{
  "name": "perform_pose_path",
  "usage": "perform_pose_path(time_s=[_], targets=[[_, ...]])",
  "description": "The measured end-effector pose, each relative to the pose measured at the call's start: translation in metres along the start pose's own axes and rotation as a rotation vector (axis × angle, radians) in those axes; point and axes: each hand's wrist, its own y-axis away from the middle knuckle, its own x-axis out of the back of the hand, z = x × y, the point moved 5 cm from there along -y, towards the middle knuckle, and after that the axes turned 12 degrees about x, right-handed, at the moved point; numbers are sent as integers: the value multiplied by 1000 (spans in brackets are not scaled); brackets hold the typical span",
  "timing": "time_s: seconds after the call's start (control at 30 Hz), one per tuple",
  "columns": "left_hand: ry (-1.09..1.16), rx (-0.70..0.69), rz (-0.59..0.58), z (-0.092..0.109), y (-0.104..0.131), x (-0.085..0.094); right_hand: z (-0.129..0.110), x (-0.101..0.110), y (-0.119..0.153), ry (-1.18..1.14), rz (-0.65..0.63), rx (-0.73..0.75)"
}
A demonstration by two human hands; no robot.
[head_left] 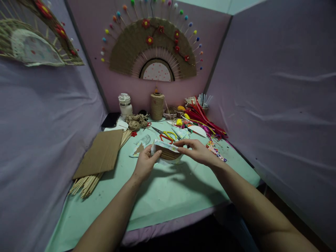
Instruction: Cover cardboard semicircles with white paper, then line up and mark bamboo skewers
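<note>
Fabric-edged cardboard (167, 153) hovering above table (162, 206); left hand (146, 161) pinching left end, likely steadying it; right hand (193, 150) pinching far fabric edge (165, 144), perhaps holding fold down.

1 flowered fan (165, 42) on pink wall (90, 22), 1 lidded jar (125, 105), 1 upright twine spool (157, 107)

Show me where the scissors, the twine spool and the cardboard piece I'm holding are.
Scissors (163, 133): head view, where blades and handles meet.
Twine spool (157, 107): head view, middle of the wound twine.
Cardboard piece (167, 153): head view, bare brown face below the fabric edge.
</note>
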Motion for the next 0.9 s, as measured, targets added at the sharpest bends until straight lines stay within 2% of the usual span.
perform_pose_path(time_s=[0.13, 0.27, 0.37, 0.47, 0.67, 0.9], targets=[[10, 23, -21, 1, 1, 0, 6, -6, -1, 16, 51, -29], [21, 43, -96, 9, 2, 3, -1, -12, 5, 213, 93, 98], [-148, 34, -12, 14, 3, 9, -12, -18, 12, 428, 49, 205], [-326, 48, 64, 14, 4, 9, -18, -22, 17, 532, 22, 256], [-397, -23, 47, 12, 5, 5, -15, -19, 18, 501, -9, 271], [-437, -31, -12, 10, 3, 4, -10, -14, 21, 392, -52, 273]])
